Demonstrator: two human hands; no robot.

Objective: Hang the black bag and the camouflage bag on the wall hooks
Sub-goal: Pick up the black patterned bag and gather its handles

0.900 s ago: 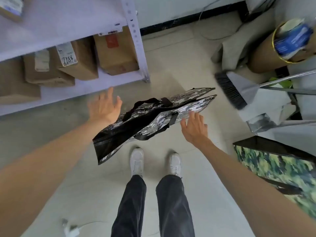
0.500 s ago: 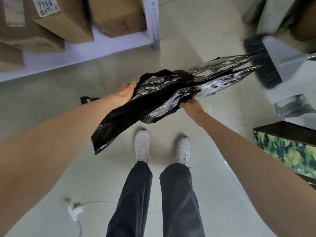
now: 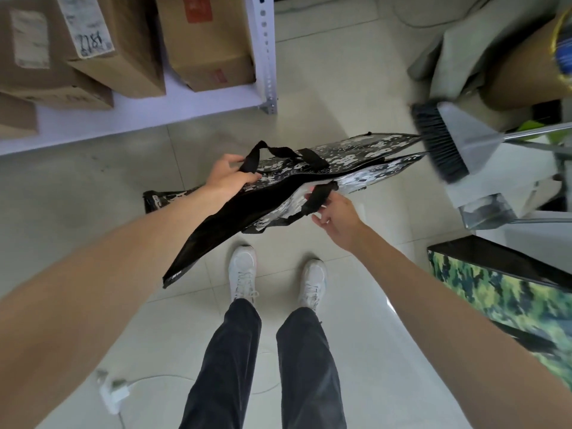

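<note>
I see the black bag (image 3: 309,184) held up off the floor in front of me, lying almost flat, its long axis running from about 7 o'clock near my knees out toward 2 o'clock. Its black-and-white patterned sides face up, and the mouth gapes a little between the two handles.

My left hand (image 3: 227,174) sits at the far side of the bag, at about 10 o'clock from the centre of view. Its fingers are closed around the far handle (image 3: 269,153), which loops up black above the rim.

My right hand (image 3: 335,218) is at the near side, just right of centre. Its fingers (image 3: 320,218) are loosely curled, and the thumb and forefinger pinch the near handle (image 3: 320,196); the grip looks light, with the other fingers spread below the strap.

The camouflage bag (image 3: 507,292) stands on the floor at 4 o'clock, well apart from the black one, green-patterned with a dark rim, touched by neither hand.

At 11 o'clock a white shelf (image 3: 192,103) carries cardboard boxes (image 3: 204,41). A broom (image 3: 439,140) leans in at 2 o'clock, its bristles just beside the far end of the black bag. My white shoes (image 3: 244,270) point forward beneath the bag, and a white plug (image 3: 113,394) with its cord lies on the tiles at 7 o'clock.
</note>
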